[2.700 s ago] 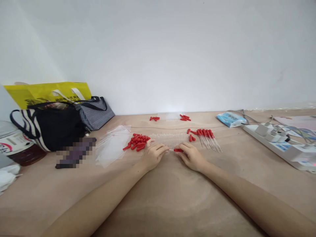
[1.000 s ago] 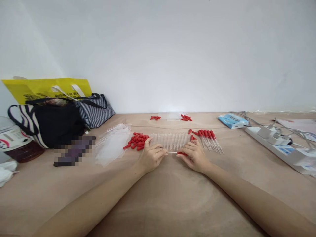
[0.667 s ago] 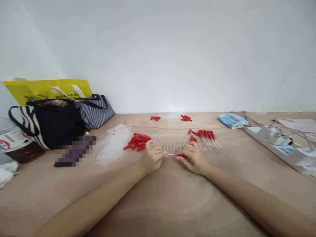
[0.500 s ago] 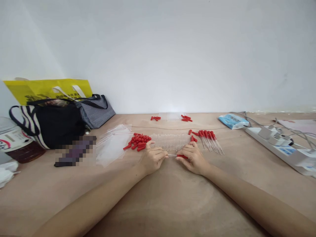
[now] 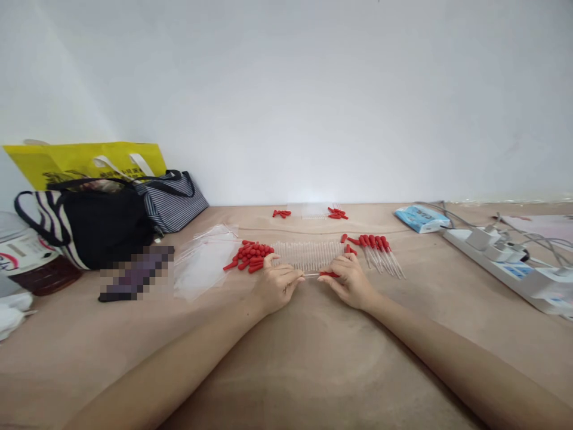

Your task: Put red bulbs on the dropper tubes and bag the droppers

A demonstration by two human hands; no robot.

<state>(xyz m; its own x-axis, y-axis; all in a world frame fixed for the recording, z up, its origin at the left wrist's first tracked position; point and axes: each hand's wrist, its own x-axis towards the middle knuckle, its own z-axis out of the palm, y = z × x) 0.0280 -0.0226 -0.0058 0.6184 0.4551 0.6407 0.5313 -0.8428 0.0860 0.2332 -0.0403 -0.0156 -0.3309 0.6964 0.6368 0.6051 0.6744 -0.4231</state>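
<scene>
Between my hands lies a thin clear tube (image 5: 311,275) with a red rubber bulb (image 5: 328,274) at its right end. The fingers of my left hand (image 5: 276,285) pinch the tube's left part. My right hand (image 5: 351,280) is closed on the red bulb. Just beyond the hands, a row of clear tubes (image 5: 307,255) lies side by side. A pile of red bulbs (image 5: 251,254) sits left of the row. To the right are several tubes with red bulbs fitted (image 5: 380,254), and a few loose bulbs (image 5: 351,248) lie near my right hand.
Clear plastic bags (image 5: 203,263) and a blurred dark object (image 5: 136,275) lie on the left, near a black bag (image 5: 102,227), a striped bag (image 5: 172,203) and a bottle (image 5: 40,263). A blue packet (image 5: 421,218) and a power strip (image 5: 505,263) with cables are right.
Both hands have shifted slightly away from me, with the tube and red bulb between them. The right fingers have loosened a little around the bulb.
</scene>
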